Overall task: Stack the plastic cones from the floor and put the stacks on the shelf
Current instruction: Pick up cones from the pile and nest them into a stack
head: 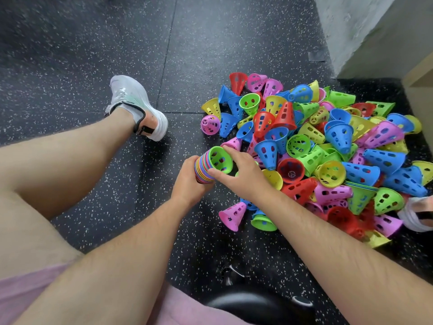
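Stack (203, 170) gripped in left hand (187, 178); right hand (243, 174) pinches green cone (221, 160) rim.

A single head-worn wide-angle view, looking forward and steeply down at the speckled floor (70, 55); close range; left hand (189, 181) and right hand (243, 172) near centre; cone pile (328, 146) toward three o'clock.

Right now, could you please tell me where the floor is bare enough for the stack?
Bare floor lies between the left shoe and the pile, and wider beyond it. A smaller patch sits between the pink cone and the stool. The pile itself is packed.
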Demonstrator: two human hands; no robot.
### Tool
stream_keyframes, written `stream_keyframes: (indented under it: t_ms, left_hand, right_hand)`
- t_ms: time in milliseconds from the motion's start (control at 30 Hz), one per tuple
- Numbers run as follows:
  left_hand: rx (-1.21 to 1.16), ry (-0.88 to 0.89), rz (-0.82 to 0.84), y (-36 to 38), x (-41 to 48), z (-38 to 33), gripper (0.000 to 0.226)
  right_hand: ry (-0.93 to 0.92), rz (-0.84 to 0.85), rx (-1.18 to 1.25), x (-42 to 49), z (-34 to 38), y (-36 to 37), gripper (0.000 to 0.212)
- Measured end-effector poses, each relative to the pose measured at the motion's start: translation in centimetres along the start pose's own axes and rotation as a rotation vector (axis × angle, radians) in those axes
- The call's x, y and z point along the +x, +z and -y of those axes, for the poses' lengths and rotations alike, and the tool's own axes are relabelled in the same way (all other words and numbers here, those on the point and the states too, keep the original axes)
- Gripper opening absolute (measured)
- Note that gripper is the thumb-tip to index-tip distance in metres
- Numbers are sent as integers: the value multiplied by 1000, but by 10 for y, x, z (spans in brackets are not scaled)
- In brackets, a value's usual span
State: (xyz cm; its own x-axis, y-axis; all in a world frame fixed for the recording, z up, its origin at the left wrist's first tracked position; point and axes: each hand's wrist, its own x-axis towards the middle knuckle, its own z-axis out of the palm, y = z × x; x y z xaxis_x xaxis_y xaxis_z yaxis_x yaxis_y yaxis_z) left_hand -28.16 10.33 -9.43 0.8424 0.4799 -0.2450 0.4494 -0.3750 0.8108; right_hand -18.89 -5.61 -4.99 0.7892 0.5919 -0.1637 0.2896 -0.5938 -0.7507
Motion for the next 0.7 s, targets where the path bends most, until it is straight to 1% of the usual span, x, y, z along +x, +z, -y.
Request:
stream_keyframes:
  t_ms: [100,167,200,300,333,400,467,533,633,700]
  left_hand:
    - [-3,13,4,5,1,0,52]
    - [3,16,11,6,2,1,53]
    - [19,12,12,6,2,2,54]
    - [50,18,5,8,4,4,54]
    - [50,18,3,9,5,4,52]
    - [53,13,15,10,6,5,51]
    - [57,10,30,12,5,7,48]
    - [55,4,39,14,4,11,46]
    - [57,-21,40,16,1,14,50]
    - [51,-20,37,16,1,14,51]
  right_hand:
    - [-17,82,-68,3,-5,-3,93]
    - [-55,82,-142,4,-11,-10,90]
    - [-59,43,-156,5,-15,-13,82]
    - [-48,-122,-220,5,-32,-20,47]
    - [-52,-133,-281,4,-38,-21,38]
    - [-87,-97,-399,0,-48,-20,32]
    - [-115,-39,-489,-4,-53,-17,34]
    - [-113,14,-550,-6,-53,-11,44]
    - [-80,52,-644,-3,-50,-1,58]
    - [-49,69,-698,1,-49,4,64]
